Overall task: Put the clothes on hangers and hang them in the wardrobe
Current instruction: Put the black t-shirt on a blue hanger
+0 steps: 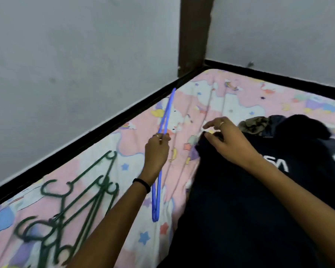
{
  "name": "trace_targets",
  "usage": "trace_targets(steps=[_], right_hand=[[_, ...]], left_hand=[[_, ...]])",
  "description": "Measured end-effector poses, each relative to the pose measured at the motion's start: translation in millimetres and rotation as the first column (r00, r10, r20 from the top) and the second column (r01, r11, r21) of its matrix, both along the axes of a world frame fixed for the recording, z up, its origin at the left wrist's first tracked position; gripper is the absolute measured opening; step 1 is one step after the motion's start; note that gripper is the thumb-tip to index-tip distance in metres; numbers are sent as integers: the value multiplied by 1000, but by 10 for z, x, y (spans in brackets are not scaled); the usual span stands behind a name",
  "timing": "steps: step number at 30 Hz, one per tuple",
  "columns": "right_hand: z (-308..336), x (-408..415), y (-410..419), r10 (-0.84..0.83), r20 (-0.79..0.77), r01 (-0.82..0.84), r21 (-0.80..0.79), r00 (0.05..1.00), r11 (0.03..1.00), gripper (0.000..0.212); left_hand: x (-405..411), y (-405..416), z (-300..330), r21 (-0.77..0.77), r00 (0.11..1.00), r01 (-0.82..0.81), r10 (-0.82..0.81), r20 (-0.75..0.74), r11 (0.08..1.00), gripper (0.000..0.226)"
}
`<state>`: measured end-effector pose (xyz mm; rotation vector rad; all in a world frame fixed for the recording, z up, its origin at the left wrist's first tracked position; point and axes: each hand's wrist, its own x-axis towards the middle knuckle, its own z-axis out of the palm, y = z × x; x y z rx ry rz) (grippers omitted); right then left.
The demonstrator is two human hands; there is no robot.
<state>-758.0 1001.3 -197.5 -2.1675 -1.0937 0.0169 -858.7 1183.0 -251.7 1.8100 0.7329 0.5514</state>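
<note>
My left hand [156,149] grips a blue plastic hanger [165,115] near its middle and holds it edge-on above the bed. A dark navy shirt [230,200] with white lettering lies spread on the right half of the bed. My right hand [228,140] pinches the shirt's top edge between thumb and fingers, with the index finger stretched out. A pile of green hangers [81,200] lies on the sheet at the left.
The bed has a pink patterned sheet [211,97] and a black frame [104,124] against grey walls. A brown post [194,33] stands in the corner. More dark clothes and an olive patterned garment [253,124] are heaped at the right.
</note>
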Motion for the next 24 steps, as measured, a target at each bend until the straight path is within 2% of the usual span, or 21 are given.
trace_targets(steps=[2, 3, 5, 8, 10, 12, 13, 15, 17, 18, 20, 21, 22, 24], right_hand=[[179, 46, -356, -89, 103, 84, 51, 991, 995, 22], [232, 82, -538, -139, 165, 127, 82, 976, 989, 23], [287, 161, -956, -254, 274, 228, 125, 928, 966, 28], [281, 291, -1505, -401, 395, 422, 37, 827, 906, 42], [233, 364, -1817, -429, 461, 509, -61, 777, 858, 49], [160, 426, -2036, -449, 456, 565, -154, 768, 811, 56], [110, 457, -2113, -475, 420, 591, -208, 773, 779, 59], [15, 516, -2227, -552, 240, 602, -304, 798, 738, 69], [-40, 576, -2287, -564, 16, 529, -368, 826, 765, 71], [-53, 598, -2305, -530, -100, 464, -368, 842, 806, 64], [-84, 641, -2320, -429, -365, 360, -242, 826, 901, 49], [-83, 651, -2314, -383, -471, 355, -150, 795, 923, 43], [-87, 684, -2320, -363, -519, 384, -71, 774, 920, 40], [-88, 772, -2346, -376, -515, 461, 41, 770, 887, 35]], left_hand=[[209, -446, 102, 208, 970, 241, -243, -18, 948, 20], [263, -644, 118, 339, 937, 340, -345, -47, 877, 20], [345, -1010, 85, 588, 852, 481, -505, -139, 650, 25], [417, -1342, -11, 839, 755, 481, -606, -249, 255, 31], [476, -1507, -33, 889, 689, 453, -657, -306, 60, 16], [550, -1609, -52, 926, 676, 371, -661, -326, -77, 7], [583, -1633, -50, 932, 678, 342, -655, -334, -121, 8], [643, -1691, -55, 939, 683, 314, -654, -325, -139, 25], [702, -1739, -50, 950, 680, 283, -672, -294, -131, 33], [744, -1757, -47, 956, 668, 260, -690, -279, -135, 28], [871, -1780, -25, 963, 648, 221, -714, -265, -157, 11], [946, -1795, 0, 968, 652, 193, -717, -247, -159, 15], [1038, -1813, 16, 973, 665, 163, -710, -231, -164, 21], [1215, -1845, 59, 981, 699, 106, -689, -189, -161, 25]])
